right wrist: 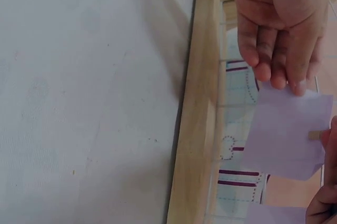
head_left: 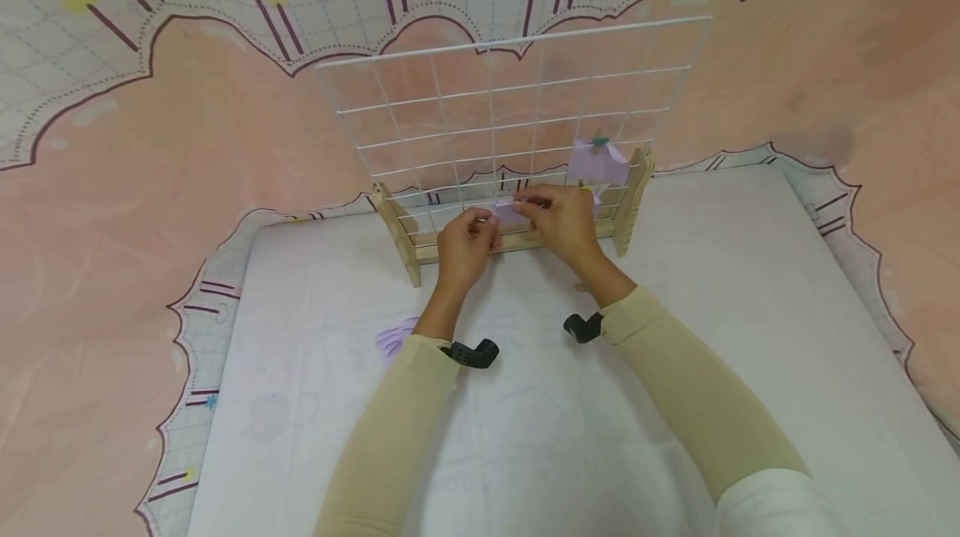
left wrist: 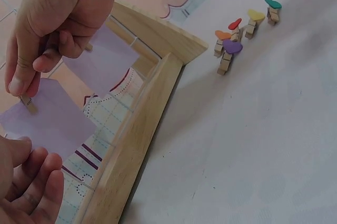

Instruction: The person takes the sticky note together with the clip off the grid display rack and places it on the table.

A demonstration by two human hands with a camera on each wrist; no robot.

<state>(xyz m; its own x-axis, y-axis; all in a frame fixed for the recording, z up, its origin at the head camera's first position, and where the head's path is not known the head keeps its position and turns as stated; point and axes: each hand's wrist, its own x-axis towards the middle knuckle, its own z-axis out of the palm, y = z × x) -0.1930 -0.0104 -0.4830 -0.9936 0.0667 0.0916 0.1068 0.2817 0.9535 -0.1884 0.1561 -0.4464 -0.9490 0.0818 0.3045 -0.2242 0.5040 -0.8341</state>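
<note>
A light purple paper sheet (head_left: 510, 213) lies against the lower part of the white wire grid (head_left: 491, 107). My left hand (head_left: 463, 247) pinches the sheet's left edge between thumb and fingers; this edge hold shows best in the right wrist view, where the left hand (right wrist: 284, 23) comes from the top. At the sheet's top, my right hand (head_left: 564, 222) pinches a small wooden clothespin (left wrist: 29, 105), its upper end covered by the fingertips. Another purple sheet (left wrist: 102, 60) hangs beside it, partly behind the right hand. Higher at right hangs a sheet (head_left: 596, 163) under a green-topped clothespin (head_left: 600, 142).
Wooden feet (head_left: 633, 203) and a wooden bar (left wrist: 142, 139) support the grid. Several heart-topped clothespins (left wrist: 225, 63) lie on the white table (head_left: 315, 437) near the right foot. More purple paper (head_left: 396, 338) lies partly under the left forearm. Patterned cloth hangs behind.
</note>
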